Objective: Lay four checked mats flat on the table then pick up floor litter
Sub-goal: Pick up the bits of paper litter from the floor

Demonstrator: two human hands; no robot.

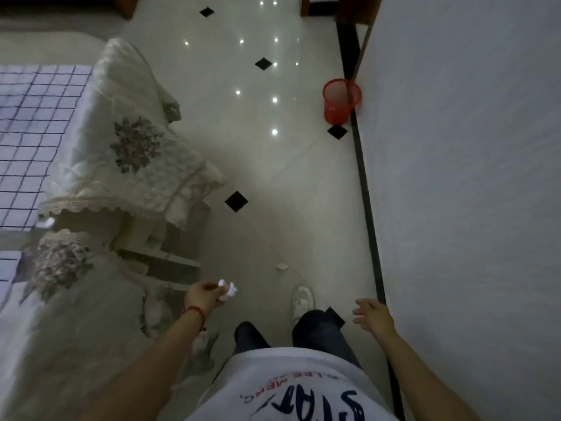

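My left hand [204,295] is closed on a crumpled white piece of litter [229,290], held above the floor beside the table. My right hand [372,317] hangs open with spread fingers near the wall and holds nothing. A small pale scrap [282,265] lies on the tiles ahead of my feet. A checked mat [33,138] with dark grid lines lies flat on the table at the left, and the corner of another mat [7,265] shows below it.
A cream embroidered cloth [133,147] hangs over the table edge, with a chair base [158,253] under it. A red mesh waste basket [341,100] stands against the white wall [470,177] ahead. Glossy tiled floor [288,177] runs between table and wall.
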